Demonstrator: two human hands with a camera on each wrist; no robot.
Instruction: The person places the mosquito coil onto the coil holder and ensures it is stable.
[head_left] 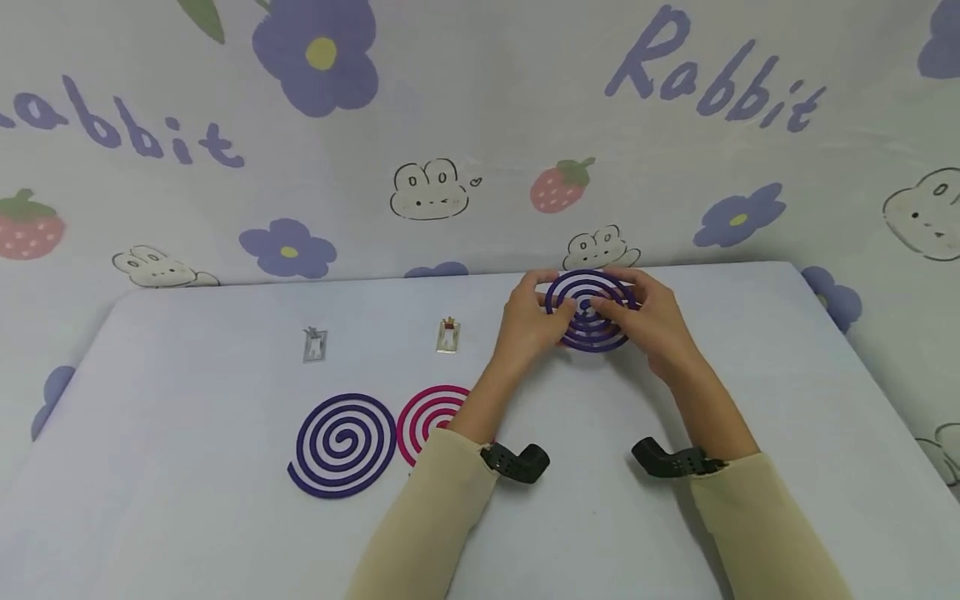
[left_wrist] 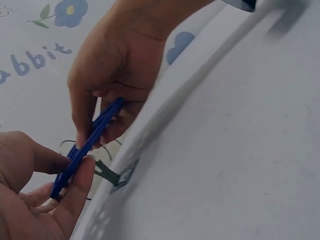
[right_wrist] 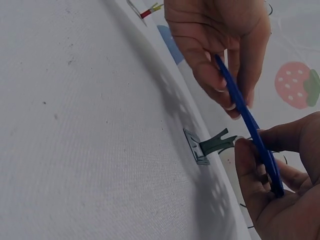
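Pinching a flat, round, dark purple spiral coil (right_wrist: 253, 127) between my left hand (head_left: 534, 318) and right hand (head_left: 651, 321), I hold it near a small green forked stand (right_wrist: 213, 144).

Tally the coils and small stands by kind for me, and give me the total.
Coils: 3 (flat purple coil, pink coil, held purple coil)
Small stands: 3 (silver stand, gold stand, dark stand by the held coil, clear only in the wrist views)
Total: 6

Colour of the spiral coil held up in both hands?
The held coil is dark purple-blue, best seen in the head view, nearly face-on.
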